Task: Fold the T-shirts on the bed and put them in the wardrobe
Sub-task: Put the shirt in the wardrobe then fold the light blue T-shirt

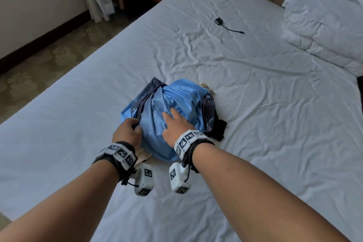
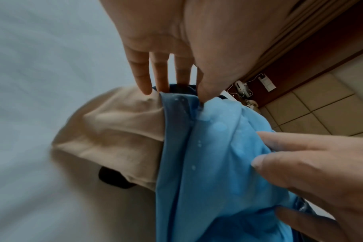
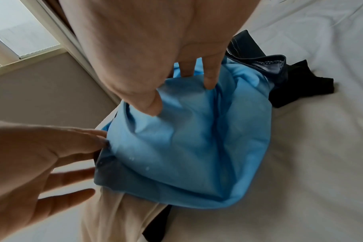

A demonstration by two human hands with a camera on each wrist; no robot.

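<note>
At the bed's point(image 1: 255, 124) centre lies a shirt heap point(image 1: 172, 116). Left hand point(image 1: 127, 130) pinches the blue shirt's point(image 3: 186, 147) nine-o'clock edge; right hand point(image 1: 174, 124) presses flat on top, likely steadying it for separation.

A crumpled light-blue T-shirt point(image 1: 174, 108) tops a bunched pile in the middle of the bed point(image 1: 255, 104), over a beige T-shirt point(image 2: 118, 131) and a black garment point(image 3: 300, 86).
</note>
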